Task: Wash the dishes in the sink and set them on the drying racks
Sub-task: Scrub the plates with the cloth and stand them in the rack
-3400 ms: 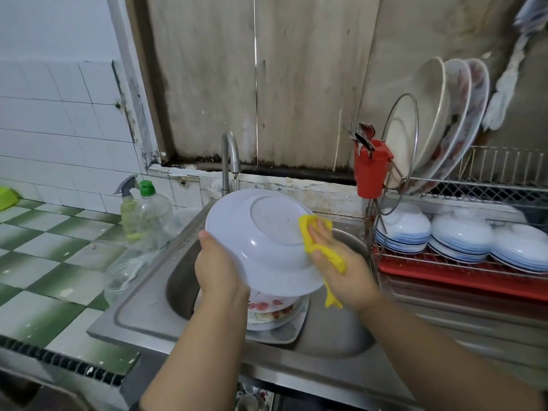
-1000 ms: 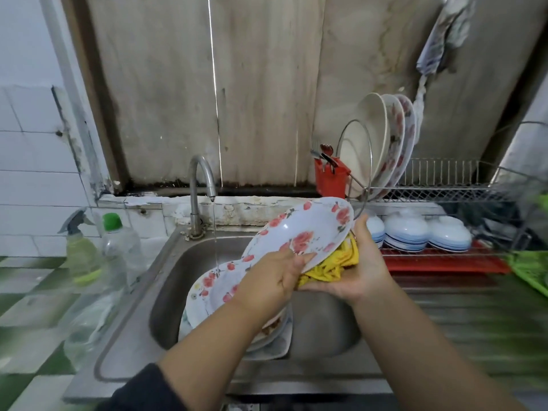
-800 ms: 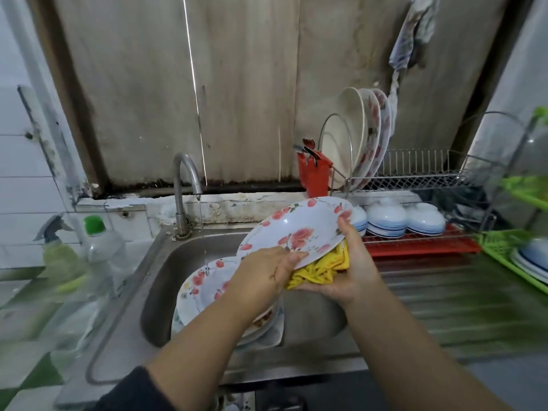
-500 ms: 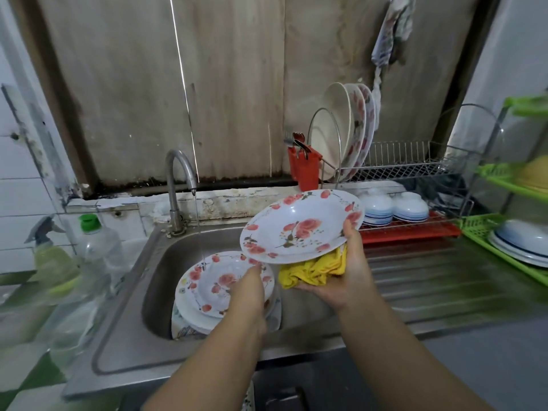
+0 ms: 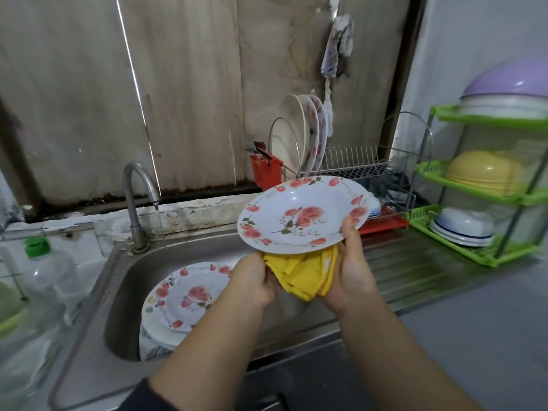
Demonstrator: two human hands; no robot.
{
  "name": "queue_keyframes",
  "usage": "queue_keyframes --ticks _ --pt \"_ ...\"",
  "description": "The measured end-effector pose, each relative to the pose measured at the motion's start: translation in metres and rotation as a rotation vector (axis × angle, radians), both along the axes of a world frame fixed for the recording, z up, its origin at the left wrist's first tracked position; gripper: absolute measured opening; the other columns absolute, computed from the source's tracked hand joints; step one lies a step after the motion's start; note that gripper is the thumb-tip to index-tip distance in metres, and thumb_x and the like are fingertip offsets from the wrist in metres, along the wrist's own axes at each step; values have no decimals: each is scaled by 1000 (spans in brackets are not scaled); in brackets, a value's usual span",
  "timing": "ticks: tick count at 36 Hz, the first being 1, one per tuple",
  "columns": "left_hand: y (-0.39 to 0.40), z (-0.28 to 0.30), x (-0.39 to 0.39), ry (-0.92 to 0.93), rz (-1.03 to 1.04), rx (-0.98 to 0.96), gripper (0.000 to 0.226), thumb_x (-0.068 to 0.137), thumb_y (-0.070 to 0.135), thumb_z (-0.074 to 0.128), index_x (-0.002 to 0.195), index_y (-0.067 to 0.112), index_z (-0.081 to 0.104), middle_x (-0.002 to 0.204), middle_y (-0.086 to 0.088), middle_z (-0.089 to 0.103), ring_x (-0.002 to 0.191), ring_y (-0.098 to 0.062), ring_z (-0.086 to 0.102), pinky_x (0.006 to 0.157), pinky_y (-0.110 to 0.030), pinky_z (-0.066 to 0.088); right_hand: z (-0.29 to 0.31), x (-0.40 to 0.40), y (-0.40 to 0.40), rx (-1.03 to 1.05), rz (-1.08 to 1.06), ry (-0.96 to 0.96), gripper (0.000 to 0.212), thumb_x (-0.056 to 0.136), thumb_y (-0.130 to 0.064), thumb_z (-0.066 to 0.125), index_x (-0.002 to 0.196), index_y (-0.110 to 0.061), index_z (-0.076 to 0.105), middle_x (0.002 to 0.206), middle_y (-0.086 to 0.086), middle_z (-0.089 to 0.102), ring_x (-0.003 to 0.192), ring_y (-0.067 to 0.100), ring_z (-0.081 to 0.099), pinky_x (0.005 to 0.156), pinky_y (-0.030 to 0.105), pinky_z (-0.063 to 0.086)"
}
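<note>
Holding a floral plate [image 5: 302, 216] face-up over the right side of the sink [image 5: 124, 280], I have my right hand [image 5: 351, 269] on its near right rim — thumb lying on top of the rim, the other fingers curled beneath it, with a bunched yellow cloth [image 5: 302, 275] caught between my palm and the plate's underside. My left hand [image 5: 255, 281] is closed around the left part of that cloth, just under the plate's near edge. Down in the basin a stack of floral plates [image 5: 185, 295] lies to the left, and a thin stream runs from the faucet [image 5: 135, 200] onto them. Behind the held plate stands the wire drying rack [image 5: 358, 161], with three plates [image 5: 302, 134] upright at its left end and a red cutlery holder [image 5: 265, 170] hanging beside them. On the far right a green tiered rack [image 5: 489, 197] carries upturned bowls — purple on top, yellow in the middle, white at the bottom. A green-capped clear bottle [image 5: 49, 274] stands left of the sink.
</note>
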State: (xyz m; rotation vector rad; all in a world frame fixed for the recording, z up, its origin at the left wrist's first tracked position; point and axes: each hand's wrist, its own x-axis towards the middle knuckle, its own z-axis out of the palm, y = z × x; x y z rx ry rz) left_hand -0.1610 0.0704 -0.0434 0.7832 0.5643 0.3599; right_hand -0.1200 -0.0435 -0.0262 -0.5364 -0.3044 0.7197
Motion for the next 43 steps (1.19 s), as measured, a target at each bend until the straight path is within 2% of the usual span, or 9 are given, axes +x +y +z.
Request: queue_keyframes --ticks 5,10,17,22,26,31,36,40,43 --pt "-12 20 17 -78 1 -117 30 102 24 41 113 6 63 104 -17 66 88 -30 63 76 -44 50 10 8 -25 -26 -91 1 50 86 -49 48 111 -9 61 103 16 71 89 28 71 78 47 54" --pt "-22 37 40 -84 -41 -142 30 98 14 45 121 5 61 121 -20 63 109 -33 60 90 -50 48 15 24 -46 -30 -198 51 65 76 -50 57 128 -10 55 119 16 66 110 35 62 96 53 46" --pt "-35 66 67 -130 -56 -118 26 100 7 37 93 0 61 117 -19 61 91 -30 61 71 -44 47 35 57 -83 -114 -325 25 62 65 -53 62 117 -19 60 116 5 67 113 26 57 110 56 28" --pt "-37 87 91 -113 24 -50 18 97 7 44 90 6 61 71 -13 69 71 -25 62 65 -50 54 60 87 -101 -84 -362 29 60 64 -53 62 110 -16 60 121 7 63 109 23 59 100 44 41" --pt "-30 100 111 -70 93 20 28 97 24 50 116 5 59 101 -16 68 88 -30 66 80 -49 55 84 113 -109 -77 -372 9 50 74 -48 63 107 -11 60 114 10 64 106 26 59 92 42 48" --pt "-25 135 128 -99 92 167 38 101 28 42 126 3 54 117 -18 64 85 -28 63 66 -41 56 115 154 -109 -105 -358 -49 41 83 -44 61 104 -8 61 110 12 65 106 26 60 94 43 48" --pt "-20 181 142 -152 151 171 39 104 27 34 132 4 49 123 -15 57 102 -26 56 94 -39 45 136 193 -92 -173 -334 -99 37 85 -35 64 109 -7 60 107 12 65 101 25 61 83 41 51" --pt "-10 202 157 -103 251 425 40 104 29 33 129 2 49 128 -17 57 92 -20 52 80 -31 45 146 220 -73 -232 -294 -160 37 86 -32 64 113 -7 59 108 12 66 105 25 61 88 40 50" --pt "1 217 168 -62 238 463 47 101 40 36 127 2 50 127 -14 57 107 -27 56 93 -39 46 152 234 -59 -288 -253 -230 25 87 -28 65 103 -9 61 99 9 68 99 22 63 84 39 52"
